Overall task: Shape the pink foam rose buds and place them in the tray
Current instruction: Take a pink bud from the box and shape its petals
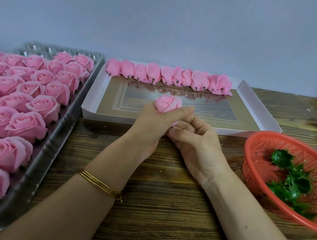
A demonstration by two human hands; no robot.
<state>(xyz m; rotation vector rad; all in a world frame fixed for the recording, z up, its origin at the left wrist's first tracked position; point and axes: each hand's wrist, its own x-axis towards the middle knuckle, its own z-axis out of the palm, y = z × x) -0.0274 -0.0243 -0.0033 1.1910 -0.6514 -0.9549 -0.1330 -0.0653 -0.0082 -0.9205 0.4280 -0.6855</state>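
My left hand grips a pink foam rose bud, fingers wrapped round its lower half, over the near edge of the white cardboard tray. My right hand pinches the bud's base from below; the base is hidden by my fingers. A row of several shaped pink buds lies along the tray's far side, stems pointing toward me.
A clear plastic tray packed with several open pink roses fills the left. A red mesh basket with green plastic calyxes sits at the right on the wooden table. A wall stands behind.
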